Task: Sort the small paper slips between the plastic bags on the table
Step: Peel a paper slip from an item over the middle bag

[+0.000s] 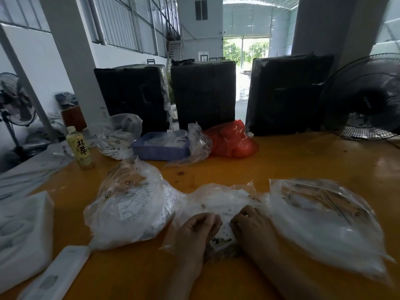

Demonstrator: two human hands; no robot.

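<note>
Three clear plastic bags of small white paper slips lie on the orange table near me: a full left bag (pixel 129 204), a flatter middle bag (pixel 220 200) and a wide right bag (pixel 324 217). A small stack of slips (pixel 225 232) lies on the middle bag between my hands. My left hand (pixel 194 232) has its fingers curled at the left edge of this stack. My right hand (pixel 251 224) has its fingers curled at the right edge. Motion blur hides how firmly either hand holds the slips.
Farther back stand a blue basket (pixel 160 148) with slips, another clear bag (pixel 116 137), a red bag (pixel 231 137) and a yellow drink bottle (pixel 79 147). Three black-wrapped boxes (pixel 203 94) line the far edge. A fan (pixel 368 98) stands at right, white packages (pixel 23 234) at left.
</note>
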